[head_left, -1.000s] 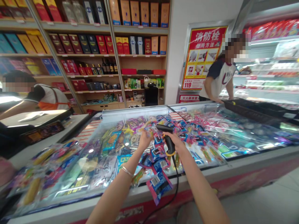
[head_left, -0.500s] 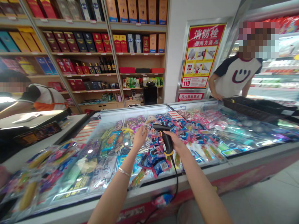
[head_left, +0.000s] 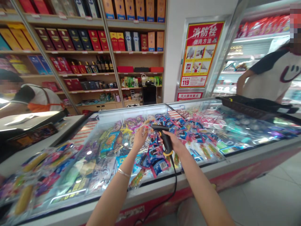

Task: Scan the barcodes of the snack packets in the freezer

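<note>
My right hand [head_left: 174, 142] grips a black barcode scanner [head_left: 167, 142] with yellow trim, its head turned left. The fingers of my left hand [head_left: 140, 138] are closed around a small clear-wrapped package [head_left: 145, 129] just in front of the scanner head; its contents are hard to make out. A red spot of light falls on it. Both hands are above a glass-topped freezer [head_left: 202, 163]. Below the scanner lie several blue and pink packets [head_left: 158, 161]. From the scanner's handle a black cable [head_left: 176, 179] hangs over the freezer's front edge.
More clear-wrapped yellow packages [head_left: 24, 197] lie at the left end. A dark tray [head_left: 235, 105] rests at the back right. One person [head_left: 44, 97] bends over a counter at the left, another [head_left: 265, 75] stands at the right. Shelves of boxes [head_left: 98, 40] line the back.
A blue and pink packet seen below the freezer's front edge is out of sight now. The person at the right has shifted farther right. My hands keep nearly the same pose.
</note>
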`<move>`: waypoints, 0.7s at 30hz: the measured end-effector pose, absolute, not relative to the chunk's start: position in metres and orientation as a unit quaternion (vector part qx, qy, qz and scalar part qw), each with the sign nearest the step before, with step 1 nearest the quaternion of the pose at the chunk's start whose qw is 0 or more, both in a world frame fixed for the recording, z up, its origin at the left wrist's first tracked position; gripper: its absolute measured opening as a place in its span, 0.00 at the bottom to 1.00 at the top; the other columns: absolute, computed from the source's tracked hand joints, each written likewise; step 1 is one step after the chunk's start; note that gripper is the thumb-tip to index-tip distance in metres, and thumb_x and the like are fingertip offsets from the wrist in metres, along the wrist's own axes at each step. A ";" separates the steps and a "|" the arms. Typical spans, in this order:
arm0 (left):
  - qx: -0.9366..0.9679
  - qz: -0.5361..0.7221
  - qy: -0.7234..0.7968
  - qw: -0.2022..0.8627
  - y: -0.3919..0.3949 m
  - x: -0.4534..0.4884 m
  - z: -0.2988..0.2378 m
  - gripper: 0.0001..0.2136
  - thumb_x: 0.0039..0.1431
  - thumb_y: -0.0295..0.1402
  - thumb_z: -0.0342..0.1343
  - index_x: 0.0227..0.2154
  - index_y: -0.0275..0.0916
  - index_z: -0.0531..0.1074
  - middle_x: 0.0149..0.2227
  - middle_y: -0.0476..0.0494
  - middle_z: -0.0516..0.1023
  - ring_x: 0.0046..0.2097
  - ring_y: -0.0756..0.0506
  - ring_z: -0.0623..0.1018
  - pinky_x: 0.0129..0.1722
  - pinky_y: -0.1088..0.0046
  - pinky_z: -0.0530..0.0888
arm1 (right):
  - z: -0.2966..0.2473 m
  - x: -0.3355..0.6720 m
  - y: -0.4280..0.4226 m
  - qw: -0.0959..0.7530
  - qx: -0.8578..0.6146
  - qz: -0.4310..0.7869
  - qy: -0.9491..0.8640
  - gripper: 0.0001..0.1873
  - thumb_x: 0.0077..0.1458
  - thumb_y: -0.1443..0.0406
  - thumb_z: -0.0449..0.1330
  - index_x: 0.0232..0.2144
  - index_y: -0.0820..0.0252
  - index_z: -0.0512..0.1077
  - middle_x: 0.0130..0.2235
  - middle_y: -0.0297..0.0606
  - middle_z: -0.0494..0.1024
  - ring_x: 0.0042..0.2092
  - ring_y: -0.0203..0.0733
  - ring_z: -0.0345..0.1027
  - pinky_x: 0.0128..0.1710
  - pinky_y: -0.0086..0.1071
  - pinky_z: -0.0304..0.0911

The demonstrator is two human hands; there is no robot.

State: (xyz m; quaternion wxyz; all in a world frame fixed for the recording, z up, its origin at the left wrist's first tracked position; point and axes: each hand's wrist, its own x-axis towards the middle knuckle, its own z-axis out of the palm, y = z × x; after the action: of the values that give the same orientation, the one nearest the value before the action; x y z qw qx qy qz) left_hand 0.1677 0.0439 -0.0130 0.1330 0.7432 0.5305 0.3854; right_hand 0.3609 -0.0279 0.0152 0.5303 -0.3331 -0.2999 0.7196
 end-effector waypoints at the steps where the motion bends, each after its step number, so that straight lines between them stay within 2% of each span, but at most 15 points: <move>1: 0.742 0.386 0.531 0.133 0.044 0.168 -0.013 0.21 0.58 0.35 0.51 0.54 0.35 0.65 0.51 0.35 0.74 0.53 0.39 0.72 0.52 0.62 0.68 | 0.015 0.361 -0.028 0.533 -0.330 0.720 -0.297 0.07 0.53 0.64 0.57 0.29 0.64 0.71 0.24 0.36 0.73 0.22 0.34 0.65 0.21 0.26 0.65; 12: 0.737 0.377 0.541 0.146 0.042 0.169 -0.011 0.21 0.58 0.36 0.51 0.54 0.37 0.65 0.49 0.35 0.74 0.50 0.40 0.74 0.50 0.63 0.69 | 0.012 0.363 -0.026 0.526 -0.352 0.716 -0.294 0.08 0.53 0.63 0.58 0.31 0.64 0.72 0.23 0.36 0.73 0.21 0.33 0.64 0.21 0.25 0.63; 17: 0.731 0.371 0.554 0.143 0.040 0.168 -0.009 0.20 0.59 0.37 0.51 0.53 0.42 0.64 0.47 0.38 0.75 0.46 0.41 0.75 0.46 0.65 0.70 | 0.010 0.364 -0.025 0.520 -0.353 0.717 -0.301 0.10 0.52 0.62 0.58 0.31 0.64 0.72 0.23 0.36 0.74 0.21 0.34 0.64 0.20 0.25 0.62; 21: 0.723 0.379 0.563 0.128 0.039 0.168 -0.008 0.21 0.58 0.36 0.51 0.54 0.39 0.63 0.48 0.36 0.75 0.47 0.40 0.75 0.47 0.64 0.70 | 0.008 0.366 -0.024 0.519 -0.355 0.716 -0.304 0.10 0.51 0.61 0.59 0.32 0.63 0.72 0.24 0.37 0.75 0.21 0.33 0.64 0.20 0.25 0.61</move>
State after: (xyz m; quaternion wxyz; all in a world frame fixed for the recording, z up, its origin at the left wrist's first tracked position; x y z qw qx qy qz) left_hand 0.1679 0.0393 -0.0084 0.1285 0.7232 0.5630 0.3788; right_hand 0.3660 -0.0243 0.0077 0.5190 -0.3550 -0.3038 0.7157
